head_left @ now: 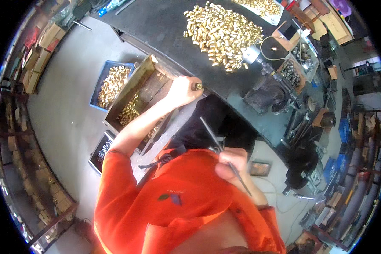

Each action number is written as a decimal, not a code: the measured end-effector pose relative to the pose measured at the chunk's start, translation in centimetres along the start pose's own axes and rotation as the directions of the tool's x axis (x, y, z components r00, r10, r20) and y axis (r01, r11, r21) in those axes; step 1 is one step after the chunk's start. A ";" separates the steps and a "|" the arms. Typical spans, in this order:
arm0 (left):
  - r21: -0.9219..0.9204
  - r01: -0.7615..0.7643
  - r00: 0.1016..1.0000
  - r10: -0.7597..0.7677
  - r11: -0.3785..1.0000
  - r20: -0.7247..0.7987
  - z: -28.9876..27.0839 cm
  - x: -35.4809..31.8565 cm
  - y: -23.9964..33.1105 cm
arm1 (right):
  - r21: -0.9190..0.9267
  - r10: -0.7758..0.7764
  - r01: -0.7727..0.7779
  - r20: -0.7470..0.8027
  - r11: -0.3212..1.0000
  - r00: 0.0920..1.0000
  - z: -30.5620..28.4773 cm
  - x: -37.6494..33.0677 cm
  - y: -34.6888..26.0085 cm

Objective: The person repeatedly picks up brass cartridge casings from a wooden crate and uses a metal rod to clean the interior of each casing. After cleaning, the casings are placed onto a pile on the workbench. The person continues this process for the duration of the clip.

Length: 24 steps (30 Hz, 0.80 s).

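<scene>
My left hand (pixel 183 90) is closed round a small brass fitting (pixel 199 86) at the near edge of the dark workbench. The fitting's open end shows at my fingertips. In front of my body, my right hand (pixel 233 163) grips a thin, straight metal rod (pixel 209 129), slanting from upper left to lower right. The rod stays apart from the fitting, and its exact kind is unclear. A large pile of brass fittings (pixel 220 36) lies on the bench beyond my left hand. Below my left forearm is a wooden box (pixel 150 70) with some brass fittings (pixel 128 111) in it.
Left of the box, a blue crate (pixel 92 96) on the floor holds more fittings. A smaller bin (pixel 95 160) of silvery parts stands nearer. A machine with a round chuck (pixel 252 54) sits on the bench at right. Shelves (pixel 29 169) line both sides.
</scene>
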State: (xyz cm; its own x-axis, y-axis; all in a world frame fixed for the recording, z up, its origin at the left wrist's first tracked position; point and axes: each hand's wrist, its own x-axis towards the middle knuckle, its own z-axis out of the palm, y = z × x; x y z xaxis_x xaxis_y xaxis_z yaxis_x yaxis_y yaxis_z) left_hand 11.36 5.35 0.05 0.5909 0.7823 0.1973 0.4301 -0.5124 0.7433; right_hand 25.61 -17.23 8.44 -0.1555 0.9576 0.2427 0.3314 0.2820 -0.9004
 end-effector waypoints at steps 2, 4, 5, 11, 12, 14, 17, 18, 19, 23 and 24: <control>0.009 -0.118 0.992 0.118 0.993 -0.032 1.0 2.7 -0.5 | -0.048 0.001 -0.002 -0.028 0.999 1.000 0.0 0.1 0.2; -0.030 -0.052 0.997 0.053 0.998 0.050 1.2 6.1 0.2 | -0.051 0.007 -0.009 -0.042 0.999 0.999 -0.2 0.2 0.1; -0.044 -0.011 0.994 0.015 0.999 0.109 0.8 7.7 1.2 | -0.047 0.013 -0.015 -0.051 0.999 0.999 -0.3 0.0 0.2; -0.629 -0.022 0.993 -0.053 0.777 -0.101 -3.1 10.5 4.8 | -0.017 0.032 -0.033 -0.063 0.999 0.997 -0.5 -0.4 0.3; -0.619 -0.053 0.992 -0.031 0.783 -0.124 -3.7 9.9 4.3 | -0.024 0.028 -0.030 -0.065 0.999 0.997 -0.6 -0.4 0.4; -0.532 0.026 0.994 -0.077 0.846 -0.074 -5.3 7.1 3.3 | -0.023 0.033 -0.035 -0.061 0.999 0.998 -0.3 -0.5 0.5; -0.192 0.143 0.986 -0.156 0.971 -0.055 -7.2 1.8 -0.4 | 0.011 0.013 -0.013 -0.049 1.000 0.999 0.0 -0.9 1.4; -0.140 0.108 0.989 -0.121 0.984 -0.089 -7.2 -0.4 -3.1 | 0.013 -0.009 0.009 -0.045 1.000 0.999 0.3 -0.9 1.8; -0.074 0.069 0.989 -0.077 0.995 -0.122 -7.5 -2.6 -5.6 | 0.062 -0.011 0.015 -0.065 0.998 0.998 0.5 -0.7 1.8; 0.213 0.176 0.976 -0.198 0.961 0.089 -6.0 -12.6 -12.1 | 0.076 0.019 -0.018 -0.009 0.997 1.000 0.8 -0.2 2.1; 0.310 0.212 0.952 -0.267 0.927 0.148 -4.7 -15.2 -13.5 | 0.087 0.023 -0.023 0.009 0.996 1.000 0.8 0.0 2.0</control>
State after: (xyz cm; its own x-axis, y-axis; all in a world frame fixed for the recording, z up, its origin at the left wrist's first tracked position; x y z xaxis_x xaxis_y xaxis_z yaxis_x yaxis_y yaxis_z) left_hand -6.61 2.05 -9.99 0.5492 0.8290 -0.1054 0.7351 -0.4192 0.5328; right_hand 25.52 -16.68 6.31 -0.1564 0.9631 0.2189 0.2528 0.2533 -0.9338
